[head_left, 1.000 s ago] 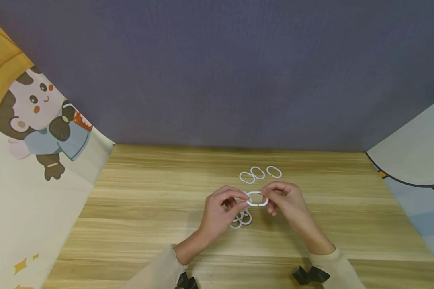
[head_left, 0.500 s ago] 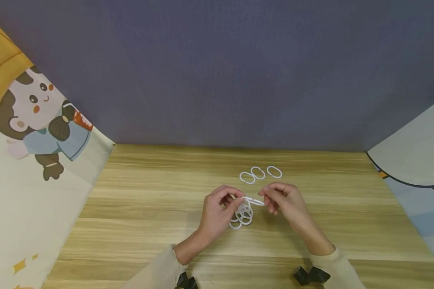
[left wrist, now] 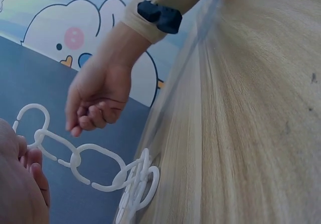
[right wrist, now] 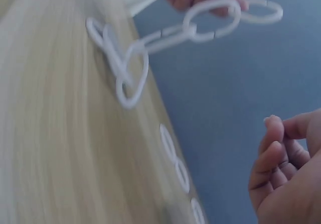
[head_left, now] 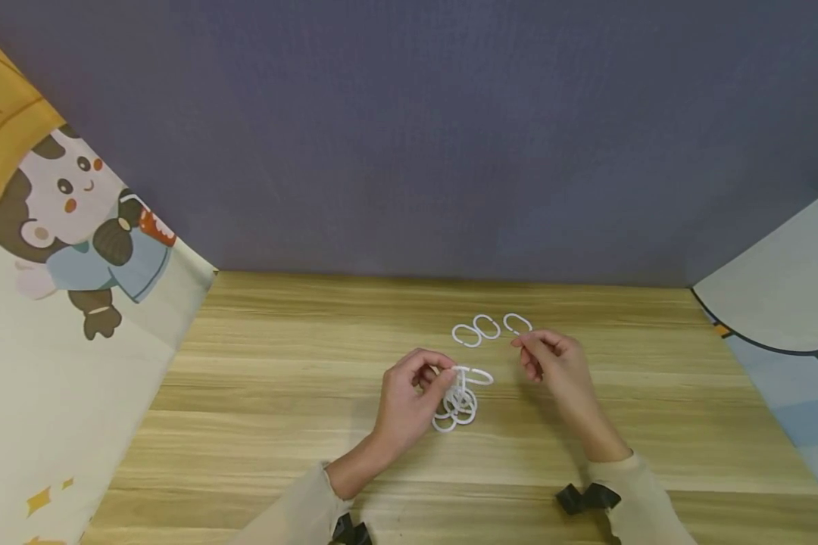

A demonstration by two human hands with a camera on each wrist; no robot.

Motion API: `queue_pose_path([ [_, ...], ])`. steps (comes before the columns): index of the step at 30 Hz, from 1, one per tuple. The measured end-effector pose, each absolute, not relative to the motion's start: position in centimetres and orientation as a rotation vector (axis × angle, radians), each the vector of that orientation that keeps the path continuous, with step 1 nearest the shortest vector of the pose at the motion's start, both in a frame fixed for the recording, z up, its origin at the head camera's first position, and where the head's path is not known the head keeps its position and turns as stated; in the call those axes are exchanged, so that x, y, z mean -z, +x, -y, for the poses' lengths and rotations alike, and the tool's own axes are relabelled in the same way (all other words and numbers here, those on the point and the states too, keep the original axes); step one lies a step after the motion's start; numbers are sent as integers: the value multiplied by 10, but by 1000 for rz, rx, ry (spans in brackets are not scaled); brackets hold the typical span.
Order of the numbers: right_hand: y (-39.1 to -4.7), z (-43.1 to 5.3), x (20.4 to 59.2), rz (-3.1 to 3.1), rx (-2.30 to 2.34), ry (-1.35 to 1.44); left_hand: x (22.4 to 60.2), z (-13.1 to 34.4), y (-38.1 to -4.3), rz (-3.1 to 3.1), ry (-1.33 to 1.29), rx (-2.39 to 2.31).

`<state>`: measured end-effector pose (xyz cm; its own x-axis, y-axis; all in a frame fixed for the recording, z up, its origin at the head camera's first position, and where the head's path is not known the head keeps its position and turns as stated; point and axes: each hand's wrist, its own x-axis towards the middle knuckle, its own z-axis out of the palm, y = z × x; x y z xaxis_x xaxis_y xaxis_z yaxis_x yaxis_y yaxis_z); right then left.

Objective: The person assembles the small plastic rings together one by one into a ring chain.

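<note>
We are pinching the chain (left wrist: 75, 159) near its top with our left hand (head_left: 412, 397), probably to lift its end link (left wrist: 33, 106) above the table (head_left: 279, 424), while our empty, loosely curled right hand (head_left: 560, 372) is hovering near three loose links (head_left: 477, 331).

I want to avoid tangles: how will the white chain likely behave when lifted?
The white chain will probably hang floppy, since its links are looped loosely together. It looks light, because the links are thin. Links might unhook if pulled, as some show gaps.
</note>
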<state>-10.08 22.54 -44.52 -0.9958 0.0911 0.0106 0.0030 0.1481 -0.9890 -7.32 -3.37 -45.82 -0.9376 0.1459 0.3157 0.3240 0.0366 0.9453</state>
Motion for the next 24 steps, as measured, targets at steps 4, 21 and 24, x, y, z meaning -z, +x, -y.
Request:
queue_pose_path([
  [4, -113, -239, 458, 2249, -1997, -164, 457, 34, -73, 2176, -456, 2045],
  [21, -151, -281, 494, 2252, -1971, -397, 458, 35, -73, 2182, -441, 2023],
  [24, -159, -282, 496, 2372, -1857, -370, 458, 35, -73, 2189, -447, 2018],
])
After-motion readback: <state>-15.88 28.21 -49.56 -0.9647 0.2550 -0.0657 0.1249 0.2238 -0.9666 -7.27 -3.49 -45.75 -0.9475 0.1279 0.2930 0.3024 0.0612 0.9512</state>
